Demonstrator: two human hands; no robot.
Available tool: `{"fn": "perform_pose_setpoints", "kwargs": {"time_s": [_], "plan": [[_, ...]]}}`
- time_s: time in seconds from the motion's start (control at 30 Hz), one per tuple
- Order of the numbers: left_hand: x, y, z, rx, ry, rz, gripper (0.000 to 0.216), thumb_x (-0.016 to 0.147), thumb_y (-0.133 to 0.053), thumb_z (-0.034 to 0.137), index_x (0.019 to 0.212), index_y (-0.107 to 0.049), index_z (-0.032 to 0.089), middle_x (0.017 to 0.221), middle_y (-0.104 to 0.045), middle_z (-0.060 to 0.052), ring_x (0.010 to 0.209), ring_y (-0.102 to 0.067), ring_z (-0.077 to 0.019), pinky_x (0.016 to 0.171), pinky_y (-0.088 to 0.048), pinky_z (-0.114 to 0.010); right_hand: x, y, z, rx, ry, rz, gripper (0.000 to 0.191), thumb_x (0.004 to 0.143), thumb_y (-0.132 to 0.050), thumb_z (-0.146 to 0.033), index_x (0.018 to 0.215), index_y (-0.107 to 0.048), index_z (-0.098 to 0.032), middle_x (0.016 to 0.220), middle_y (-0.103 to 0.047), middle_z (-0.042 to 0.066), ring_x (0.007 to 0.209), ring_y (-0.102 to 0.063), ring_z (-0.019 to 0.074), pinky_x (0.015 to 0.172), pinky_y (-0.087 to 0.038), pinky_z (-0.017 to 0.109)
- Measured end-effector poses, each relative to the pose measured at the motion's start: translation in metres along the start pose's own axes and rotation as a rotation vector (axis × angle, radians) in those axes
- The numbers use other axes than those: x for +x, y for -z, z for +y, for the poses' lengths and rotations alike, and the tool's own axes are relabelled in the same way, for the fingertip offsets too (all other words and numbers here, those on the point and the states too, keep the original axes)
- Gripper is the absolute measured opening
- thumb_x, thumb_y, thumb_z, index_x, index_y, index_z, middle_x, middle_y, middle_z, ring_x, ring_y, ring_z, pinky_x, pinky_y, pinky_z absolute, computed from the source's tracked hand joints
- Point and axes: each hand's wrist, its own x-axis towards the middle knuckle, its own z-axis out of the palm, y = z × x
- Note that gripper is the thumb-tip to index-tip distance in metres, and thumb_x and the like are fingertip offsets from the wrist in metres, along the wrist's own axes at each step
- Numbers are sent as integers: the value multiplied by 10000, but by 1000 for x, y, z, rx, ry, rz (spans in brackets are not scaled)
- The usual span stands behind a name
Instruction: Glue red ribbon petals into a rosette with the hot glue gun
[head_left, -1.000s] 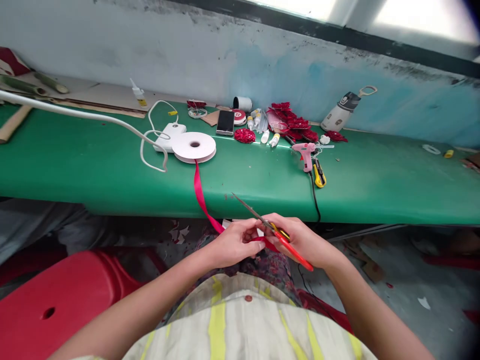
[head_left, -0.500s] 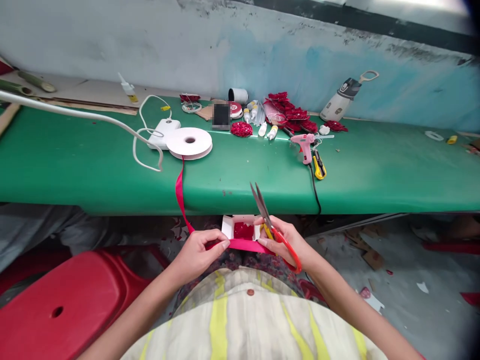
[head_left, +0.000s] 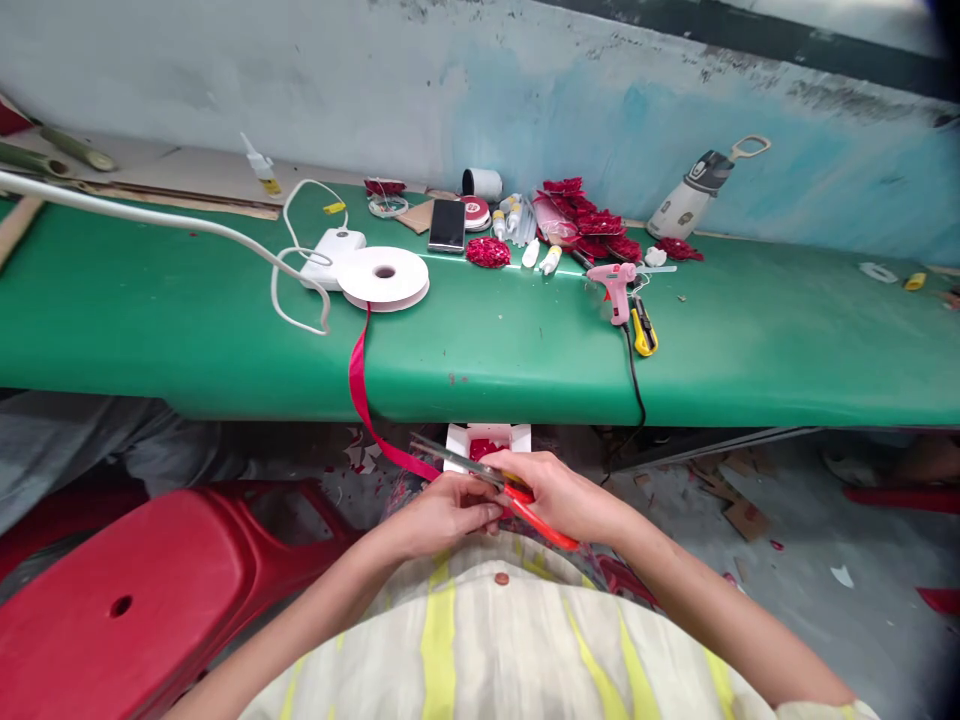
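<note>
A red ribbon (head_left: 361,385) runs from a white spool (head_left: 384,276) on the green table (head_left: 150,320), over the front edge and down to my lap. My left hand (head_left: 442,512) pinches the ribbon's end, fingers closed on it. My right hand (head_left: 559,492) grips red-handled scissors (head_left: 480,472), whose blades point left across the ribbon just above my left fingers. A small white box (head_left: 486,440) with red pieces in it sits below the table edge, behind my hands.
On the table lie a white adapter with cable (head_left: 330,245), a phone (head_left: 448,225), red flower pieces (head_left: 585,232), a pink glue gun (head_left: 616,288), a yellow cutter (head_left: 643,332) and a bottle (head_left: 694,195). A red plastic stool (head_left: 127,590) stands at my left. Paper scraps litter the floor.
My hands have come together. The scissors swung from upright to pointing left across the ribbon. My left hand moved right along the ribbon toward my right hand.
</note>
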Motion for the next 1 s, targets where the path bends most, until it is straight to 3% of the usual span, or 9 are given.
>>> {"fn": "perform_pose_setpoints", "kwargs": {"time_s": [0.13, 0.23, 0.3, 0.4, 0.53, 0.83, 1.0], "plan": [[5, 5, -7, -79, 56, 217, 247, 782, -661, 370, 789, -666, 123, 641, -678, -52, 527, -569, -118, 548, -436, -230, -1, 0, 16, 63, -78, 255, 323, 894, -580, -287, 1200, -546, -191, 982, -641, 36, 826, -584, 149, 750, -453, 241], [8, 10, -16, -175, 50, 377, 257, 789, -647, 382, 792, -612, 128, 639, -690, -55, 467, -549, -97, 495, -408, -209, -25, 1, 27, 46, -240, 393, 359, 906, -552, -389, 1197, -512, -183, 841, -604, 6, 704, -540, 134, 674, -444, 234], [10, 11, -21, -218, 57, 407, 265, 799, -631, 395, 830, -584, 135, 608, -679, -41, 412, -504, -80, 440, -362, -193, -51, 1, 30, 18, -342, 324, 372, 910, -529, -436, 1183, -504, -185, 826, -582, 4, 686, -518, 138, 656, -435, 242], [12, 10, -24, -287, 67, 393, 283, 782, -647, 397, 884, -551, 150, 579, -647, -8, 386, -469, -67, 380, -247, -166, -89, -2, 31, -19, -459, 99, 439, 890, -539, -472, 1199, -501, -163, 902, -588, 43, 785, -544, 180, 740, -444, 286], [14, 4, -22, -355, 89, 384, 270, 767, -669, 374, 851, -554, 144, 573, -614, 14, 378, -418, -30, 381, -166, -155, -112, -13, 37, 81, -543, -115, 516, 877, -536, -511, 1225, -472, -135, 880, -569, 48, 779, -536, 190, 718, -441, 291], [21, -7, -26, -289, 94, 526, 342, 769, -681, 454, 894, -598, 147, 456, -555, 50, 321, -376, -44, 361, -233, -164, -76, -26, 61, 250, -399, -49, 360, 887, -540, -506, 1017, -481, -175, 762, -447, -25, 683, -408, 132, 626, -371, 243], [23, -5, -30, -313, 142, 500, 354, 767, -680, 458, 914, -615, 143, 452, -559, 46, 327, -400, -50, 366, -268, -160, -64, -30, 56, 187, -403, 23, 321, 911, -508, -498, 961, -485, -181, 728, -401, -38, 664, -376, 124, 602, -336, 232]]}}
